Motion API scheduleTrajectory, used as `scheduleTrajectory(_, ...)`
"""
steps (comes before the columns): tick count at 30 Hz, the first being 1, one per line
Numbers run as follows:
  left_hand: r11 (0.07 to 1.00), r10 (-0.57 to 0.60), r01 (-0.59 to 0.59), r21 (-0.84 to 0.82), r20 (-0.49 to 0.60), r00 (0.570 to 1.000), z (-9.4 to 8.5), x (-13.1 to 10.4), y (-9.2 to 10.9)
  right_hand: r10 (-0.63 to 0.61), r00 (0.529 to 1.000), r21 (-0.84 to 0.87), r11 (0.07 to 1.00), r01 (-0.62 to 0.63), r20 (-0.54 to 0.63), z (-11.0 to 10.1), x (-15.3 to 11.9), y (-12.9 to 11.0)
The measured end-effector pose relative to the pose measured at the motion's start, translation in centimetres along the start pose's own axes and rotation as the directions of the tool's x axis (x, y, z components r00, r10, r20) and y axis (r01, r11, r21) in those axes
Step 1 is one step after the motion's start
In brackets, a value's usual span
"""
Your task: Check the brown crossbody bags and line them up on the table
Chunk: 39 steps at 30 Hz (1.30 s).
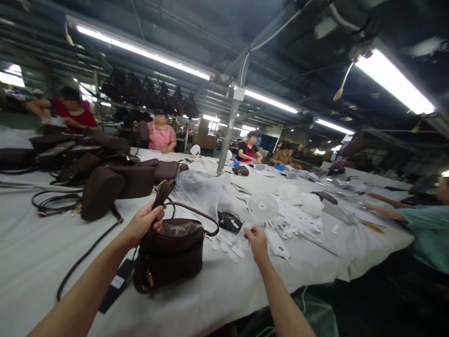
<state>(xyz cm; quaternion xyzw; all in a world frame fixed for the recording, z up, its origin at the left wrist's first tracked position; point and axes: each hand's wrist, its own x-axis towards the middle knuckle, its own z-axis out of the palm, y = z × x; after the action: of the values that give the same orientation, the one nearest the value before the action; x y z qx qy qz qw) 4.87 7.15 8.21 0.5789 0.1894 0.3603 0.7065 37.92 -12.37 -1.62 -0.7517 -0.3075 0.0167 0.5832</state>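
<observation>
A dark brown handbag [171, 255] stands upright on the white-covered table, its top open and a greyish lining showing. My left hand [145, 222] is closed around the gathered brown strap at the bag's upper left. A black tag [117, 284] with a white label hangs beside the bag. To the right of the bag, my right hand [256, 238] is closed, fingertips pinched near some thin clear or white material too small to make out. Just beyond lie black packets [229, 221] with white labels.
More brown bags [105, 187] are heaped at the left, their straps trailing. A white fan [263, 207] lies beside white paper pieces [298, 220]. Clear plastic [199, 185] and a metal post [228, 135] stand farther back. Several people are around the table [224, 290].
</observation>
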Motion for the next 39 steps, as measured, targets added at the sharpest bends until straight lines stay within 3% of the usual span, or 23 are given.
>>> scheduleTrajectory(5,1.0,0.023,-0.023,-0.015,0.008,1.0,-0.3,0.1,-0.4,0.025,0.997,0.295,0.954,-0.047,0.078,-1.0,-0.7,-4.8)
scheduleTrajectory(8,0.999,0.036,-0.035,-0.018,0.036,0.999,-0.3,0.0,-0.7,0.028,0.972,0.389,0.913,-0.12,0.234,-0.3,-2.7,-8.7)
scheduleTrajectory(10,0.999,0.052,-0.051,-0.018,0.046,0.998,-0.1,-0.3,-0.7,-0.002,0.905,0.411,0.892,-0.191,0.425,0.8,-4.7,-11.7)
scheduleTrajectory(12,0.998,0.069,-0.069,-0.014,0.046,0.997,0.0,-0.5,-0.7,-0.055,0.789,0.375,0.898,-0.229,0.612,2.4,-6.7,-14.6)
scheduleTrajectory(14,0.996,0.09,-0.09,-0.001,0.04,0.995,0.2,-0.7,-0.7,-0.074,0.714,0.316,0.925,-0.212,0.696,4.6,-8.3,-16.9)
scheduleTrajectory(16,0.993,0.113,-0.114,0.027,0.036,0.993,0.2,-0.8,-0.8,-0.053,0.748,0.254,0.954,-0.157,0.662,7.3,-9.2,-18.4)
scheduleTrajectory(18,0.987,0.142,-0.144,0.068,0.041,0.989,0.3,-1.0,-1.0,-0.034,0.838,0.181,0.98,-0.078,0.545,10.2,-9.2,-19.1)
scheduleTrajectory(20,0.975,0.173,-0.179,0.13,0.051,0.984,0.3,-1.2,-1.1,-0.064,0.897,0.143,0.99,0.001,0.438,12.7,-8.8,-19.4)
scheduleTrajectory(23,0.929,0.22,-0.235,0.286,0.083,0.972,0.2,-1.7,-0.9,-0.145,0.917,0.203,0.977,0.073,0.371,15.4,-8.4,-19.5)
scheduleTrajectory(25,0.862,0.272,-0.304,0.405,0.136,0.953,0.2,-2.1,-0.5,-0.155,0.916,0.303,0.952,0.038,0.371,16.4,-8.7,-19.6)
scheduleTrajectory(27,0.79,0.306,-0.363,0.494,0.194,0.932,0.3,-2.4,-0.3,-0.113,0.904,0.432,0.898,-0.085,0.413,16.8,-9.4,-19.6)
scheduleTrajectory(30,0.728,0.273,-0.357,0.585,0.231,0.934,0.4,-2.4,-0.5,-0.084,0.861,0.631,0.716,-0.299,0.502,16.4,-10.3,-19.4)
scheduleTrajectory(34,0.647,0.261,-0.347,0.679,0.229,0.938,0.8,-1.8,-1.4,-0.122,0.837,0.763,0.498,-0.413,0.533,15.2,-10.1,-18.7)
scheduleTrajectory(39,0.561,0.308,-0.382,0.734,0.243,0.92,1.5,-1.6,-2.5,-0.012,0.875,0.771,0.477,-0.421,0.485,15.0,-9.5,-17.8)
